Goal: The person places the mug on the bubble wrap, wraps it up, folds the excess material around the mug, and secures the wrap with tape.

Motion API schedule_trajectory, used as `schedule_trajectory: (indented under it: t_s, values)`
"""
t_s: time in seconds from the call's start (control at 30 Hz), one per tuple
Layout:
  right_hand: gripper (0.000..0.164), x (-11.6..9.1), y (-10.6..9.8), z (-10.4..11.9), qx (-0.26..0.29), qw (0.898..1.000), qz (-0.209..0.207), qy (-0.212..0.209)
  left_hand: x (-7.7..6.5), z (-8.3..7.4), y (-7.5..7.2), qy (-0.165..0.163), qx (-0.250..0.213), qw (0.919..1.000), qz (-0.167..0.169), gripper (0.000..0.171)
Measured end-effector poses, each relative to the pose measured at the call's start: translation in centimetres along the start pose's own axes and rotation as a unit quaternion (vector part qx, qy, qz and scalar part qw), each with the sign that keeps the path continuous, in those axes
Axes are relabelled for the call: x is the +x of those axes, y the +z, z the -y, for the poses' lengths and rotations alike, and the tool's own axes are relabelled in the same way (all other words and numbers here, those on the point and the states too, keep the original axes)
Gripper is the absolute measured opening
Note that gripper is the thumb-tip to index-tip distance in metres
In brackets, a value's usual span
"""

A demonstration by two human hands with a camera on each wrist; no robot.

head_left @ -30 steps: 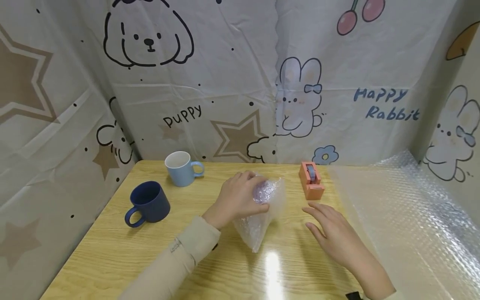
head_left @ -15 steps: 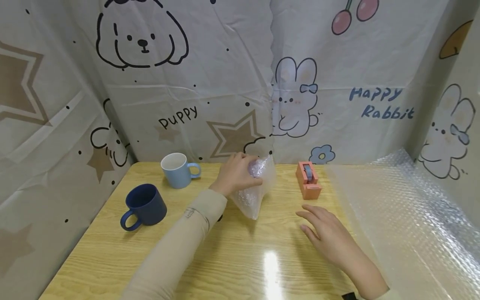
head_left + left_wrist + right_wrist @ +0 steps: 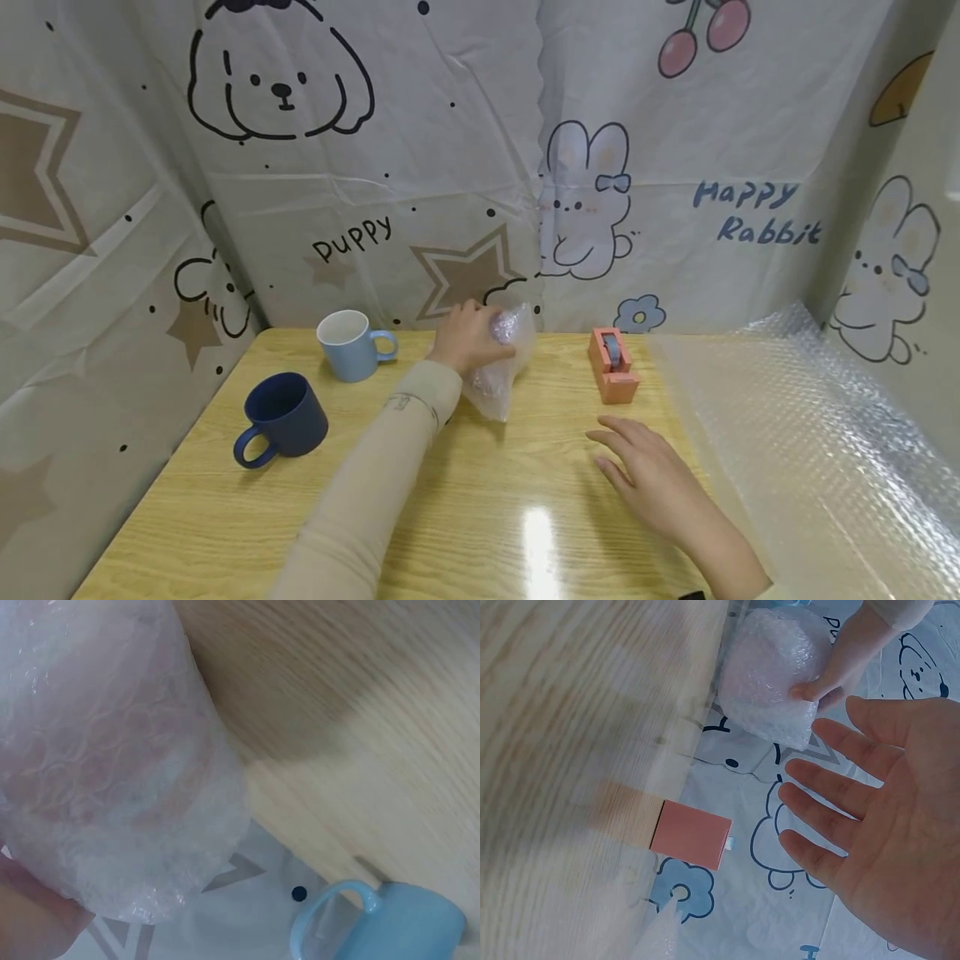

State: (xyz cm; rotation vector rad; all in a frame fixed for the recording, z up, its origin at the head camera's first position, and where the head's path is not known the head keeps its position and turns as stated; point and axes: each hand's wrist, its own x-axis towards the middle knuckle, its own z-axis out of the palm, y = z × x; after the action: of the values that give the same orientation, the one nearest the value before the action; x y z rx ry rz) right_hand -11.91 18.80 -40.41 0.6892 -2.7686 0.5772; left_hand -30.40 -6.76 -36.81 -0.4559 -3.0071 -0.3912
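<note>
My left hand (image 3: pixel 468 337) grips a bundle in bubble wrap (image 3: pixel 495 379) from above, near the back edge of the table. In the left wrist view the bubble-wrapped bundle (image 3: pixel 112 765) fills the left side, and something pinkish shows faintly through the wrap. The right wrist view shows the left thumb (image 3: pixel 806 691) pressed on the wrap. My right hand (image 3: pixel 648 475) hovers over the table with fingers spread and relaxed, holding nothing. Just beyond its fingertips stands an orange tape dispenser (image 3: pixel 613 367). To the left of the bundle is a light blue mug (image 3: pixel 351 350).
A dark blue mug (image 3: pixel 288 417) stands at the left, its handle towards the near left. A large sheet of bubble wrap (image 3: pixel 810 450) covers the right side of the wooden table (image 3: pixel 450 533). A printed cloth (image 3: pixel 465 150) hangs behind the table's back edge.
My left hand has carried the wrapped bundle away from me towards the back edge of the table. My right hand stays almost in place, and the view has shifted slightly.
</note>
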Motion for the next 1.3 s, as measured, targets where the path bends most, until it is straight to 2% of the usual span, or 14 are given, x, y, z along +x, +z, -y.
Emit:
schedule_trajectory:
  t_s: [0.23,0.43,0.63,0.73,0.97,1.3]
  values:
    - [0.033,-0.1,0.0,0.1,0.000,1.000,-0.007,-0.005,-0.2,0.1,0.5,0.000,-0.001,0.9999,0.014,0.071]
    - [0.032,-0.1,0.1,0.1,0.001,1.000,0.003,0.002,-0.5,0.9,0.4,0.015,-0.038,0.9989,0.024,0.086]
    - [0.033,-0.1,0.3,0.2,0.000,1.000,0.005,-0.002,-1.4,2.2,-0.1,0.028,-0.047,0.9985,0.002,0.097]
    - [0.033,-0.1,0.4,0.3,0.000,1.000,0.004,-0.006,-1.9,2.9,-0.4,0.046,-0.035,0.9983,-0.012,0.093]
    - [0.032,-0.1,0.4,0.4,-0.002,1.000,0.004,-0.009,-3.0,4.4,-1.2,0.078,0.000,0.9960,-0.043,0.068]
    - [0.031,-0.1,0.5,0.4,-0.002,1.000,0.012,-0.010,-5.4,6.2,-2.0,0.116,-0.005,0.9902,-0.077,0.061]
